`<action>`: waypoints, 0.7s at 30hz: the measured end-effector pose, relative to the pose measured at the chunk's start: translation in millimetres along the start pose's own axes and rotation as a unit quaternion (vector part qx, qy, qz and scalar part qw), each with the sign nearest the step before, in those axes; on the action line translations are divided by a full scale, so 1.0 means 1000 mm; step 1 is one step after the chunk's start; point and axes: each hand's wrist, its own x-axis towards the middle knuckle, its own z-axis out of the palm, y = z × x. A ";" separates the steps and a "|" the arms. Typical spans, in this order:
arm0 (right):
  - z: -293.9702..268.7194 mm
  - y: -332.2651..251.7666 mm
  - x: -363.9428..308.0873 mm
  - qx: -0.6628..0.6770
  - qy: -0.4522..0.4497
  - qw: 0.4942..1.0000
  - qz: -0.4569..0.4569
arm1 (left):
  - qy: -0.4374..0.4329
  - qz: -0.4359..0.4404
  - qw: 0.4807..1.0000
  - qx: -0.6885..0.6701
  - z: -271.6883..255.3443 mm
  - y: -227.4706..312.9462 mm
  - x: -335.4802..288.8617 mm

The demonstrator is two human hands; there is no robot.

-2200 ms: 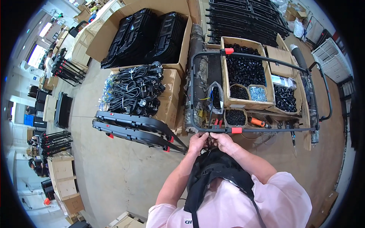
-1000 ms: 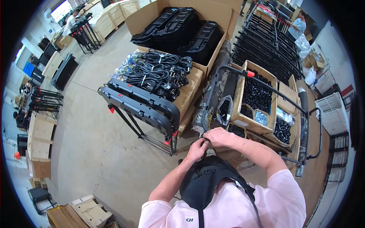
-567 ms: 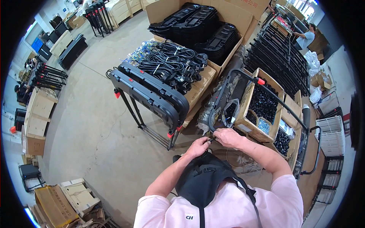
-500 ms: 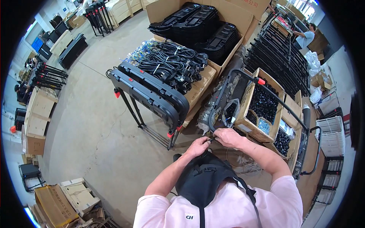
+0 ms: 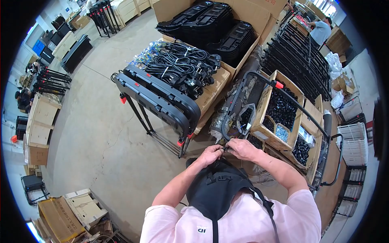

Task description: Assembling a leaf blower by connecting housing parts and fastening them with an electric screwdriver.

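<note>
In front of my lap, both hands meet at the near corner of a black tubular frame [image 5: 227, 116]. My right hand [image 5: 243, 150] has its fingers closed together just below the tube's bend. Close beside it on the left, my left hand [image 5: 211, 155] pinches with its fingertips. Something small and dark shows between the two sets of fingertips, too small to name. The frame has a red clip [image 5: 278, 84] on its far bar and lies across a wooden crate [image 5: 259, 133] of small black parts [image 5: 281, 105]. A black apron [image 5: 219, 190] covers my lap.
Black panels on legs [image 5: 156, 103] stand to the left. Bundled power cables [image 5: 178, 67] lie on a carton beside a large box [image 5: 259, 42] of black plastic covers [image 5: 202, 20]. Stacked black frames [image 5: 300, 60] and another person [image 5: 321, 31] are at the far right. Cartons [image 5: 60, 218] sit lower left.
My hands stay together at the same spot, with only slight finger movement. My head view has shifted a little. The person at the far right has leaned toward the left.
</note>
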 end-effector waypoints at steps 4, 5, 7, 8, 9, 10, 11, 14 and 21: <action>0.005 0.004 -0.001 0.010 0.025 1.000 0.013 | -0.013 -0.003 1.000 -0.013 -0.001 -0.002 0.001; 0.003 0.002 0.001 0.010 0.023 1.000 0.011 | -0.011 0.005 1.000 -0.016 -0.001 -0.002 0.001; 0.001 -0.001 0.005 0.013 0.035 0.999 0.016 | -0.007 0.014 1.000 -0.020 -0.001 -0.003 0.002; 0.001 -0.003 0.006 0.013 0.033 0.999 0.015 | -0.013 0.008 1.000 -0.024 -0.001 -0.001 0.001; 0.001 -0.004 0.007 0.003 0.037 0.999 0.008 | -0.019 0.001 0.999 -0.029 0.000 0.000 0.001; 0.001 -0.004 0.008 -0.006 0.040 0.999 0.001 | -0.018 0.001 0.999 -0.030 -0.001 0.002 0.001; 0.001 -0.004 0.009 -0.006 0.038 0.999 0.000 | -0.023 0.003 0.999 -0.028 -0.002 0.002 0.001; 0.002 -0.001 0.013 -0.010 0.047 0.998 -0.027 | -0.021 0.005 0.999 -0.025 -0.002 0.001 0.002; 0.007 0.005 0.016 -0.012 0.028 0.998 -0.055 | -0.009 0.008 0.999 -0.035 -0.001 -0.004 0.003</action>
